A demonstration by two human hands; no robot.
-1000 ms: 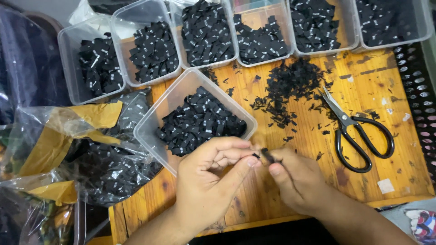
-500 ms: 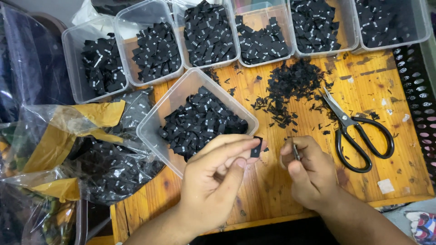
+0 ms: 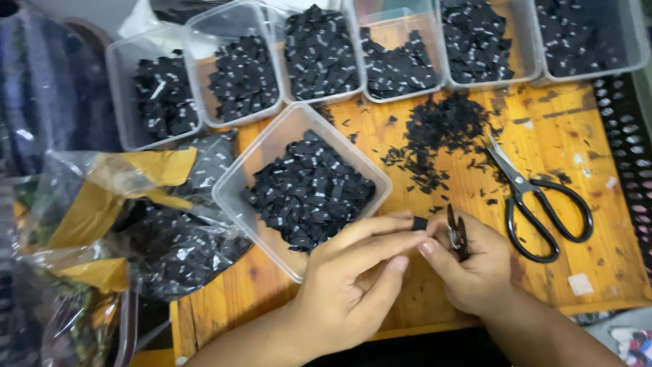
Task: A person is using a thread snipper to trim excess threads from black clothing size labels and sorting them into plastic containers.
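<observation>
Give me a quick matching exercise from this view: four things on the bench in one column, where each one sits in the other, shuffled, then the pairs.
Things:
1. scissors
2. small black piece
3. small clippers
4. plastic bag

Places:
A. pinched at the fingertips of the left hand
B. lying on the wooden board, at its right side, beyond the hands
C. at the left edge of the board, beside the nearest clear tub
D. held in the right hand

Pairs: 1-B, 2-A, 3-D, 4-C
</observation>
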